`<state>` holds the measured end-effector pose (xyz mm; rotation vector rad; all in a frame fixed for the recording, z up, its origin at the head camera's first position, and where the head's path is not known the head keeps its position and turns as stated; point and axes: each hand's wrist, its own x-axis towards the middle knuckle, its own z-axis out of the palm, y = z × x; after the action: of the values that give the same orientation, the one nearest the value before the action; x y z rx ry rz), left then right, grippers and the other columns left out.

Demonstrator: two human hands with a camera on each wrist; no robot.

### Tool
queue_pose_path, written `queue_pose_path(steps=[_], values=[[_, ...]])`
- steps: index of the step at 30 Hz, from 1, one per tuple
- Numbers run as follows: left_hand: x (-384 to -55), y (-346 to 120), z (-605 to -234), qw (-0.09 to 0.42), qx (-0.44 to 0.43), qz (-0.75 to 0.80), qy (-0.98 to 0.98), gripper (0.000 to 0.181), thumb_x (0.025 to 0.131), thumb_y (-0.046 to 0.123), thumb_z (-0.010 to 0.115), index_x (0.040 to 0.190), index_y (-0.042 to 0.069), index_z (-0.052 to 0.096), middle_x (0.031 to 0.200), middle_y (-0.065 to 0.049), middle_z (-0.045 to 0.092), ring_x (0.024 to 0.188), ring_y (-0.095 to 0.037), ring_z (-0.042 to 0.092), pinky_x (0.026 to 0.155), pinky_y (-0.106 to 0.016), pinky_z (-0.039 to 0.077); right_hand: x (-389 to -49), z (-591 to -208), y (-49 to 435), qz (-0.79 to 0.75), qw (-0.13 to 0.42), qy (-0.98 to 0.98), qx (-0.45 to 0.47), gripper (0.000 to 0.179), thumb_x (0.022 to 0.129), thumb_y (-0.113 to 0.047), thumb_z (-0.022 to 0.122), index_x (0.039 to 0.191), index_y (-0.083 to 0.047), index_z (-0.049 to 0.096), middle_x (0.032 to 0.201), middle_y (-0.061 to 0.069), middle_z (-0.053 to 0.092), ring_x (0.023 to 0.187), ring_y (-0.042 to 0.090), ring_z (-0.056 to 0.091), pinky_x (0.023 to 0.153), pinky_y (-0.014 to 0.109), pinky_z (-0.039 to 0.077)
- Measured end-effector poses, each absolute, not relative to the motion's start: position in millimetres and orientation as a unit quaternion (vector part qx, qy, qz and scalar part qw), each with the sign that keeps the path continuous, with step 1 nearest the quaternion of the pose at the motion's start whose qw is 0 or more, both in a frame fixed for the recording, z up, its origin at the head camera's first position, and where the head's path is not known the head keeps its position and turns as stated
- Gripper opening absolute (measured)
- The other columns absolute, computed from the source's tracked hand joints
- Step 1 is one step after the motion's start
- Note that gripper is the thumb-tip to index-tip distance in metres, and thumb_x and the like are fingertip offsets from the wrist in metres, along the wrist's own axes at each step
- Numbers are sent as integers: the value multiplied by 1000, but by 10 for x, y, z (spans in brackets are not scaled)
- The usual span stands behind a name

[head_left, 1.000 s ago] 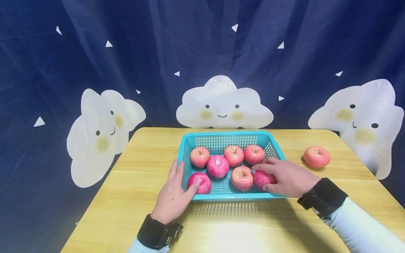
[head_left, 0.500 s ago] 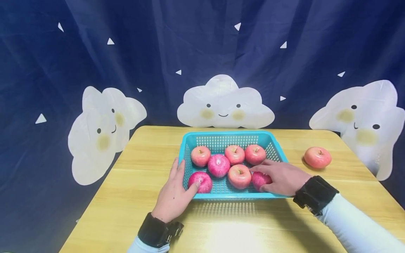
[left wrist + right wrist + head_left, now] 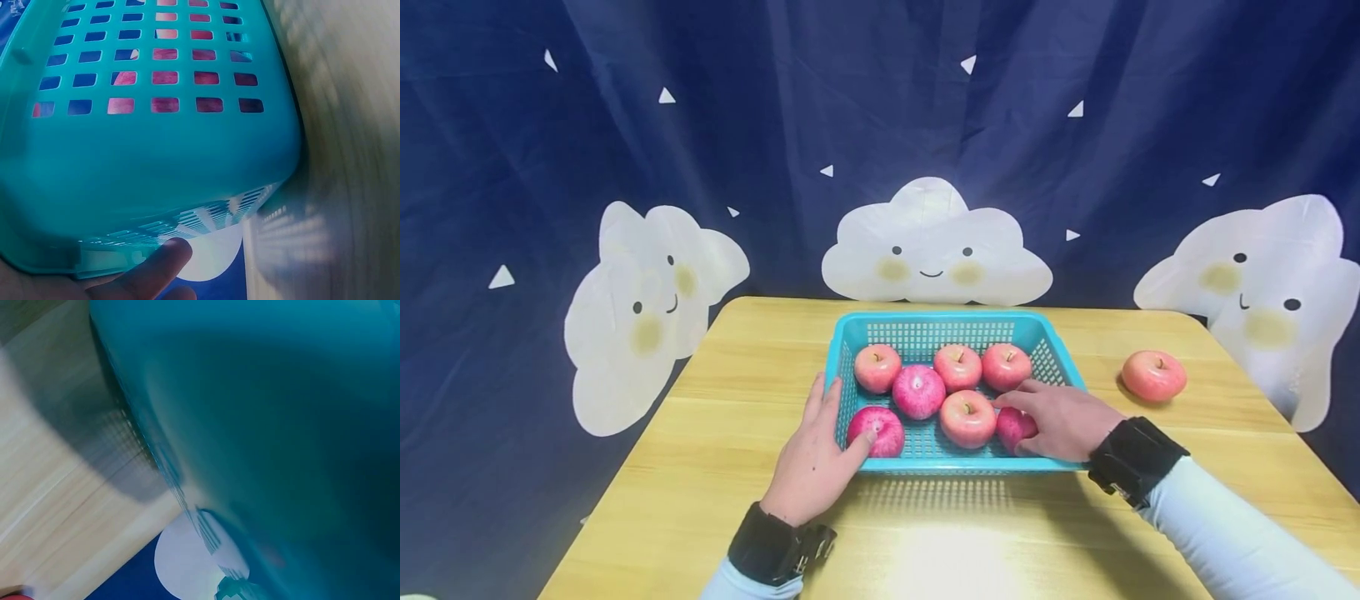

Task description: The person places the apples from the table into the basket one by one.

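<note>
A turquoise plastic basket [image 3: 970,467] holds several apples and three round magenta fruits with pale streaks. My left hand [image 3: 815,462] grips its left rim, with the thumb inside beside the front-left magenta fruit [image 3: 877,431] and the other fingers along the outer wall. At the front-right corner, my right hand [image 3: 1060,418] reaches in, fingers and thumb curled round another magenta fruit [image 3: 1015,429] and partly hiding it. Directly left of that one lies a pink apple [image 3: 968,421]. In the left wrist view, fingers [image 3: 159,269] show beneath the basket's slotted side [image 3: 156,150].
Behind these lie the third magenta fruit [image 3: 918,392] and three pink apples, including one at back left [image 3: 877,368]. One more apple [image 3: 1153,376] sits on the wooden table [image 3: 700,500], right of the basket. A blue curtain [image 3: 880,100] with cloud prints hangs behind.
My right hand has shifted a little left with the magenta fruit in its fingers, and the pink apple beside it has moved slightly left. The left hand stays on the rim.
</note>
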<state>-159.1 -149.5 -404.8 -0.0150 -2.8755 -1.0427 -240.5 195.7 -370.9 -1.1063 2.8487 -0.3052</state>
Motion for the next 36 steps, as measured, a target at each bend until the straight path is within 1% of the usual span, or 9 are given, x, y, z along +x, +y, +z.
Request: queue_pose_path(steps=[8, 13, 16, 19, 26, 27, 30, 33, 36], values=[[-1583, -1501, -4049, 45, -8, -343, -938, 91, 91, 50, 67, 162, 13, 23, 169, -6, 9, 141, -34, 43, 94, -60, 51, -2388, -3719, 1946, -96, 26, 926, -364, 46, 77, -25, 84, 120, -19, 70, 109, -1, 59, 77, 13, 56, 75, 39, 53], [-1583, -1507, -4050, 45, -9, -343, -938, 91, 92, 49, 67, 162, 13, 23, 169, -6, 9, 140, -35, 44, 94, -60, 51, -2387, -3726, 1943, -94, 24, 926, -365, 44, 78, -26, 84, 119, -18, 71, 105, -4, 58, 76, 10, 54, 74, 38, 53], [-1588, -1511, -4055, 45, -7, -342, -939, 91, 91, 50, 67, 162, 13, 24, 169, -6, 10, 140, -34, 44, 94, -60, 51, -2386, -3720, 1945, -95, 25, 925, -367, 42, 80, -29, 82, 120, -19, 70, 102, -6, 56, 73, 6, 52, 73, 35, 53], [-1588, -1514, -4058, 44, -8, -342, -939, 91, 91, 50, 68, 162, 13, 24, 169, -6, 10, 141, -34, 43, 94, -59, 52, -2383, -3707, 1953, -101, 31, 925, -366, 40, 83, -31, 80, 120, -20, 69, 101, -7, 55, 73, 5, 52, 74, 35, 53], [-1591, -1519, -4071, 46, -11, -344, -938, 91, 91, 50, 67, 162, 14, 23, 169, -6, 9, 139, -35, 45, 93, -59, 52, -2393, -3680, 1987, -115, 50, 925, -359, 39, 86, -34, 78, 122, -21, 68, 102, -10, 56, 84, 8, 54, 78, 36, 54], [-1592, -1520, -4075, 46, -11, -343, -938, 91, 91, 50, 67, 162, 14, 23, 169, -6, 9, 139, -35, 45, 93, -60, 52, -2395, -3674, 1991, -117, 50, 925, -358, 38, 87, -34, 77, 122, -22, 69, 105, -9, 57, 87, 8, 55, 80, 37, 54], [-1592, -1517, -4074, 47, -8, -342, -938, 91, 91, 51, 67, 162, 14, 24, 169, -5, 9, 139, -34, 46, 93, -59, 52, -2411, -3657, 2020, -121, 41, 925, -358, 37, 87, -31, 76, 122, -23, 69, 114, -6, 61, 97, 12, 57, 84, 38, 55], [-1595, -1516, -4072, 46, -7, -343, -938, 92, 90, 51, 68, 162, 14, 24, 169, -4, 10, 138, -34, 46, 92, -59, 53, -2436, -3623, 2070, -127, 22, 923, -363, 37, 88, -28, 74, 124, -21, 68, 124, -1, 62, 107, 18, 58, 89, 43, 55], [-1594, -1513, -4069, 48, -7, -343, -938, 91, 90, 50, 68, 162, 14, 24, 169, -5, 10, 138, -34, 46, 91, -58, 53, -2455, -3583, 2130, -133, 8, 921, -365, 39, 89, -28, 74, 127, -17, 68, 126, 4, 62, 113, 24, 60, 92, 47, 54]])
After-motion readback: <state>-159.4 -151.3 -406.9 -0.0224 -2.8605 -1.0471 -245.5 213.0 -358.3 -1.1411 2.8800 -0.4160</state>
